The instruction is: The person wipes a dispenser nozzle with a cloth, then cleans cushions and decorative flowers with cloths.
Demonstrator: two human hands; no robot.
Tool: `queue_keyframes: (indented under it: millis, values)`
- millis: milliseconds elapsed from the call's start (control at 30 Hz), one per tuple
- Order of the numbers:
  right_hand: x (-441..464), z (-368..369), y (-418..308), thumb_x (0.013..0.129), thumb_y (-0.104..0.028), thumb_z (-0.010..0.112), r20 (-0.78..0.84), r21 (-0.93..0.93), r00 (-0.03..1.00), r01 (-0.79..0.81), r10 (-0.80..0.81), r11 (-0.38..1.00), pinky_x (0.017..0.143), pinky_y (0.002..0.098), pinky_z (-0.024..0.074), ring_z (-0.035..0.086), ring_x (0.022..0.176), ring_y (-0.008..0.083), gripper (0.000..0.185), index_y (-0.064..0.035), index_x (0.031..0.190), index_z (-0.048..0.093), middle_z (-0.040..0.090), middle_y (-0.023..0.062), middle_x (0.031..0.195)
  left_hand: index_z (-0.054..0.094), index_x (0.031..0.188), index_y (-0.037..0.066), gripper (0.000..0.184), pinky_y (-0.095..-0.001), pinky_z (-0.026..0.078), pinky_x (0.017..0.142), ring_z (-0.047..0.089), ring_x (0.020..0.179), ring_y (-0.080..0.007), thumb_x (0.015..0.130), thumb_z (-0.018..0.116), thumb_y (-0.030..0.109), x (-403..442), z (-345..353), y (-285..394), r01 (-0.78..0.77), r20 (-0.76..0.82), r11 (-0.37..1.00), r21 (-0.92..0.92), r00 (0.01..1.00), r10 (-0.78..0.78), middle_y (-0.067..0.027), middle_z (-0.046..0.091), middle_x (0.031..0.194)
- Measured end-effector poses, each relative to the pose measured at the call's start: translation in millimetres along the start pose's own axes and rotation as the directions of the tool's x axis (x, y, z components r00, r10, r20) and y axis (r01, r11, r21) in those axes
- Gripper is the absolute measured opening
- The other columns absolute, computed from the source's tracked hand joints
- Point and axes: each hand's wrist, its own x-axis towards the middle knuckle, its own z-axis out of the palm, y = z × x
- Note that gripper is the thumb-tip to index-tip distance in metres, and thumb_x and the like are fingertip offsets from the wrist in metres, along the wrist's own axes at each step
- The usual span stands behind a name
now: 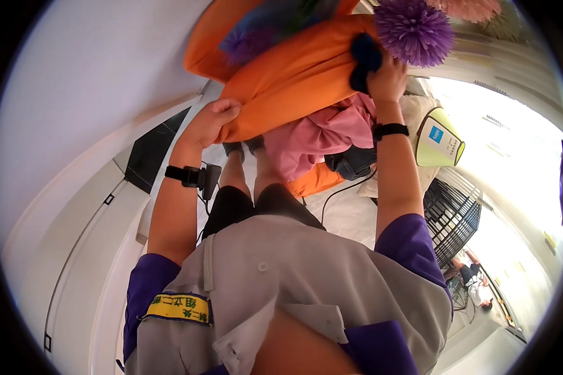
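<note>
A large orange cloth item (294, 75), perhaps a cushion, stretches between my hands at the top of the view. My left hand (214, 120) pinches its lower left edge. At its right end, my right hand (388, 78) is closed round the side, beside a dark blue fluffy piece (364, 61). Purple artificial flowers (414, 31) hang just above my right hand. Pink cloth (319, 136) lies below the orange item, with dark denim (351, 162) and another orange piece (316, 180) under it.
A yellow-green lampshade (440, 137) with a label is at the right, near a beige cushion (417, 112). Black wire baskets (450, 219) stand below it. Another person (478, 289) is far off at the lower right. White cabinets (75, 250) line the left; a black cable crosses the floor.
</note>
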Motion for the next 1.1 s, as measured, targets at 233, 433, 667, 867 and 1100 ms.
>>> queue_keyframes:
  millis: [233, 433, 667, 867, 1100]
  values:
    - [23, -12, 78, 0.069, -0.019, 0.063, -0.018, 0.105, 0.943, -0.329, 0.333, 0.938, 0.087, 0.0465, 0.0425, 0.051, 0.101, 0.0402, 0.044, -0.0078, 0.110, 0.052, 0.059, 0.0174, 0.105, 0.056, 0.096, 0.006, 0.014, -0.0227, 0.025, 0.037, 0.036, 0.037, -0.0064, 0.091, 0.053, 0.019, -3, 1, -4, 0.068, 0.009, 0.996, 0.061, 0.998, -0.069, 0.0017, 0.047, 0.059]
    - [-11, -31, 65, 0.069, -0.027, 0.074, -0.091, 0.658, 0.770, -0.429, 0.631, 0.619, 0.081, 0.0346, 0.0456, 0.060, 0.089, 0.0292, 0.051, 0.0038, 0.103, 0.052, 0.062, 0.0182, 0.096, 0.057, 0.098, 0.005, 0.015, -0.0217, 0.027, 0.037, 0.038, 0.045, -0.0038, 0.091, 0.054, 0.019, -6, 3, -5, 0.041, -0.031, 0.999, 0.006, 0.999, -0.040, 0.0034, 0.050, 0.068]
    - [-86, -67, -89, 0.066, -0.017, 0.075, 0.279, 0.814, 0.952, -0.304, 0.127, 0.494, 0.080, 0.0365, 0.0474, 0.059, 0.093, 0.0276, 0.052, -0.0057, 0.112, 0.054, 0.060, 0.0130, 0.100, 0.058, 0.095, 0.001, 0.017, -0.0256, 0.043, 0.056, 0.055, 0.064, -0.0140, 0.086, 0.060, 0.016, -11, 38, 13, -0.262, -0.191, 0.827, 0.497, 0.897, 0.398, -0.0023, 0.057, 0.077]
    - [-76, -23, -95, 0.061, -0.012, 0.070, 0.171, 0.632, 0.955, 0.082, -0.243, 0.771, 0.074, 0.0380, 0.0496, 0.056, 0.093, 0.0289, 0.052, -0.0193, 0.110, 0.057, 0.055, 0.0082, 0.100, 0.057, 0.093, 0.000, 0.018, -0.0331, 0.046, 0.071, 0.058, 0.079, -0.0339, 0.079, 0.062, 0.010, -9, 41, 17, -0.277, -0.043, 0.414, 0.867, 0.786, 0.616, -0.0178, 0.060, 0.086]
    - [-24, -3, -1, 0.063, -0.010, 0.064, 0.022, 0.278, 0.999, -0.039, 0.034, 0.960, 0.082, 0.0422, 0.0469, 0.052, 0.099, 0.0341, 0.048, -0.0147, 0.111, 0.056, 0.054, 0.0124, 0.103, 0.056, 0.091, -0.001, 0.016, -0.0308, 0.045, 0.070, 0.058, 0.076, -0.0276, 0.081, 0.062, 0.009, -12, 42, 14, -0.244, -0.073, 0.613, 0.751, 0.893, 0.444, -0.0157, 0.059, 0.084]
